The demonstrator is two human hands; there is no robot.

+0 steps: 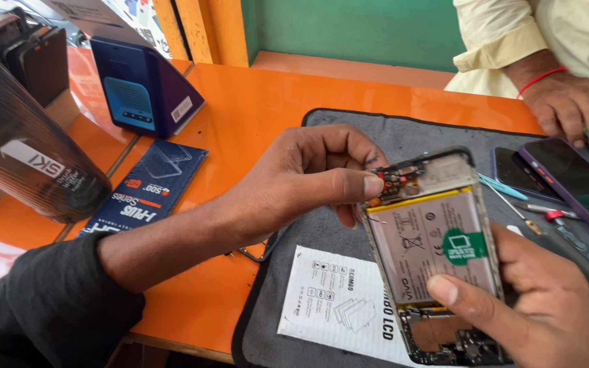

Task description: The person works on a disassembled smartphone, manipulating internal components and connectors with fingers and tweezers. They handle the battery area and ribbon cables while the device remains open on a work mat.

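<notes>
Nearest the camera, right hand (547,307) grips the opened phone (438,252) by its lower edge, above the grey mat (274,300); back cover off, battery (434,242) seated. Left hand (308,177) pinches at the top board (397,184). Disassembly looks partway. Printed leaflet (335,300) below; purple phones (567,180) and another person's hand (570,105) crowd the far right, orange counter (253,102) opens left.

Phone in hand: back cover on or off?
Off. The phone shows its bare battery and circuit board, held by the right hand; the left hand pinches the board.
</notes>
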